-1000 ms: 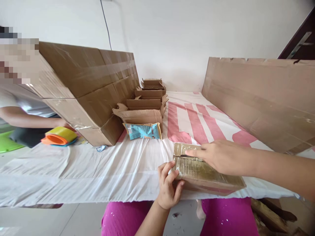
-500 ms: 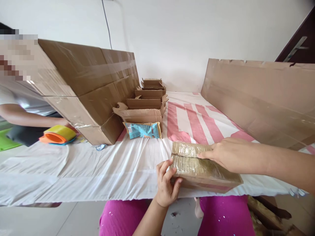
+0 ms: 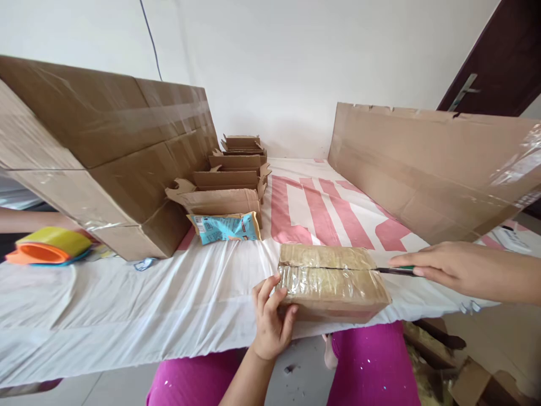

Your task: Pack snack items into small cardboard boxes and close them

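Note:
A small taped cardboard box (image 3: 333, 282) lies at the table's front edge, with a long seam across its top. My left hand (image 3: 273, 318) is curled round its left end, the fingers on the corner and the thumb against the front side. Beyond the box's right end, my right hand (image 3: 448, 268) is closed on a knife (image 3: 395, 271) with a thin dark blade and some green at the handle. The blade points left, its tip at the right end of the seam. Most of the handle is hidden in my fingers.
Left stand stacked sealed cartons (image 3: 122, 163), and beside them a row of opened small boxes (image 3: 224, 200) with a blue packet (image 3: 226, 227) in front. A large carton (image 3: 422, 169) is on the right. Colourful rolled sheets (image 3: 51, 246) lie near another person's arm (image 3: 34, 220). Cardboard scraps (image 3: 473, 380) lie on the floor.
My right hand has moved off the box's top to beyond its right end, and the knife now shows. My left hand keeps its hold. The view has turned to the right.

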`<state>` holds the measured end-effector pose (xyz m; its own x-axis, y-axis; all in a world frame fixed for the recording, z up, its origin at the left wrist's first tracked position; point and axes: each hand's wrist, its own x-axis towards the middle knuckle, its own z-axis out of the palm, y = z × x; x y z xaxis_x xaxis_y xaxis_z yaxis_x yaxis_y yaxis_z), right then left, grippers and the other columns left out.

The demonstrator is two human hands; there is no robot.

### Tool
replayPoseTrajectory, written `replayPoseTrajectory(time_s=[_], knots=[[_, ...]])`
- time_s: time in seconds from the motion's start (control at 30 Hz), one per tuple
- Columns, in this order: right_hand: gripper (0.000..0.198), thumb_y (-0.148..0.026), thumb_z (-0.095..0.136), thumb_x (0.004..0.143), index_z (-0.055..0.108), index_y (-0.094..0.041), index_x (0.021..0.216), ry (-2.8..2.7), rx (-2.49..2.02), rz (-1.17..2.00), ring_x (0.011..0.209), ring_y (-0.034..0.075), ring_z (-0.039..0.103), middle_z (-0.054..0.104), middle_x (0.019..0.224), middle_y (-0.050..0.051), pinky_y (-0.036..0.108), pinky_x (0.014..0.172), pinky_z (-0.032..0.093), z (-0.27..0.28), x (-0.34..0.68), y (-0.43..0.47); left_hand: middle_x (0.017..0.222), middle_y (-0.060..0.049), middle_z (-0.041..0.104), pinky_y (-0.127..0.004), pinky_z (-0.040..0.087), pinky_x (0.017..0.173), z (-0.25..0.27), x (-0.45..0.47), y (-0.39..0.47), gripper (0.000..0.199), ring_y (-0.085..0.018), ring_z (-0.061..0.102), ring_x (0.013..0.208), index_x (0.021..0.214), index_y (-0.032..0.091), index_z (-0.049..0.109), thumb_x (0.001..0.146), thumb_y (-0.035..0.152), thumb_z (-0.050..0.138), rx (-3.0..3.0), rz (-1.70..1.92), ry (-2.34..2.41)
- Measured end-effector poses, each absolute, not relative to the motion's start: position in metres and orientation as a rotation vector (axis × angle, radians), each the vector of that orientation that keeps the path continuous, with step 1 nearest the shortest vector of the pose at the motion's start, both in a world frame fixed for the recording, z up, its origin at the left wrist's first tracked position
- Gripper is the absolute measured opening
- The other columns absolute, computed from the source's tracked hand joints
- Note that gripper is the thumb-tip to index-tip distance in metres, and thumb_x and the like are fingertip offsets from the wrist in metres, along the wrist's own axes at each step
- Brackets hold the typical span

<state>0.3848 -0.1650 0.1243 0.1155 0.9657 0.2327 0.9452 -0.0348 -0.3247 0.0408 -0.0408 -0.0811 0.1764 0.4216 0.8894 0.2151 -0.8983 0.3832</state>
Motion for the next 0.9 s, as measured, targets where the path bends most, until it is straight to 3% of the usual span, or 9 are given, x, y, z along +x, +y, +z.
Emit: replayPoseTrajectory(time_s=[0.1,0.2,0.3,0.47,0.57,0.63,0.73,0.9], knots=[[0.045,-0.054,0.047,0.087,0.065,-0.032,0.122,-1.998,-2.090,0.567,0.060,0.018,0.065,0.074,0.086,0.004,0.029,0.055,0.053,0.107,0.387,-0.167,0.132,-0.015,0.049,-0.047,0.044,0.093,-0.080,0.043,-0.043,0.049,-0.027,0.047,0.118,0.129,0.023,0.043,0.084,0.013,0.058,2.289,1.820,0.651],[0.056,-0.056,0.038,0.091,0.061,-0.021,0.127,-1.795,-2.033,0.616,0.059,0.019,0.064,0.071,0.079,0.007,0.032,0.060,0.055,0.062,0.388,-0.165,0.133,-0.014,0.049,-0.046,0.045,0.092,-0.079,0.045,-0.045,0.055,-0.027,0.047,0.118,0.132,0.025,0.042,0.082,0.009,0.060,2.337,1.804,0.671],[0.056,-0.055,0.034,0.093,0.062,-0.016,0.121,-1.664,-1.955,0.455,0.073,0.022,0.068,0.072,0.088,0.010,0.035,0.071,0.057,0.011,0.389,-0.165,0.135,-0.015,0.047,-0.047,0.045,0.093,-0.078,0.048,-0.046,0.062,-0.027,0.046,0.119,0.138,0.025,0.038,0.082,0.007,0.060,2.355,1.808,0.670],[0.042,-0.043,0.037,0.094,0.057,-0.021,0.125,-1.732,-1.817,-0.049,0.105,0.024,0.065,0.067,0.115,0.010,0.038,0.091,0.053,-0.041,0.401,-0.166,0.139,-0.018,0.042,-0.048,0.045,0.094,-0.081,0.047,-0.047,0.069,-0.027,0.046,0.123,0.144,0.025,0.025,0.085,0.015,0.059,2.235,1.816,0.619],[0.038,-0.040,0.040,0.093,0.058,-0.023,0.122,-1.853,-1.819,-0.231,0.102,0.025,0.065,0.067,0.113,0.010,0.042,0.091,0.052,-0.058,0.415,-0.166,0.138,-0.019,0.037,-0.043,0.049,0.087,-0.084,0.044,-0.047,0.055,-0.028,0.044,0.124,0.139,0.021,0.031,0.089,0.030,0.055,2.019,1.776,0.669],[0.034,-0.044,0.043,0.091,0.064,-0.024,0.109,-1.927,-1.846,-0.291,0.096,0.027,0.066,0.069,0.105,0.011,0.046,0.087,0.054,-0.069,0.420,-0.165,0.128,-0.018,0.042,-0.041,0.048,0.086,-0.084,0.042,-0.047,0.040,-0.027,0.045,0.119,0.128,0.018,0.042,0.093,0.035,0.047,1.891,1.724,0.706],[0.033,-0.050,0.045,0.088,0.065,-0.024,0.093,-1.932,-1.865,-0.342,0.097,0.032,0.064,0.069,0.101,0.012,0.052,0.085,0.053,-0.083,0.416,-0.168,0.111,-0.012,0.050,-0.039,0.045,0.087,-0.084,0.043,-0.044,0.024,-0.022,0.051,0.107,0.112,0.018,0.050,0.096,0.031,0.039,1.694,1.708,0.812],[0.031,-0.047,0.037,0.093,0.056,-0.024,0.101,-1.773,-1.831,-0.240,0.091,0.027,0.065,0.067,0.096,0.010,0.042,0.077,0.055,-0.103,0.379,-0.178,0.099,-0.007,0.055,-0.033,0.046,0.080,-0.089,0.049,-0.032,0.019,-0.017,0.055,0.092,0.105,0.019,0.052,0.088,0.024,0.050,1.331,1.631,0.988]])
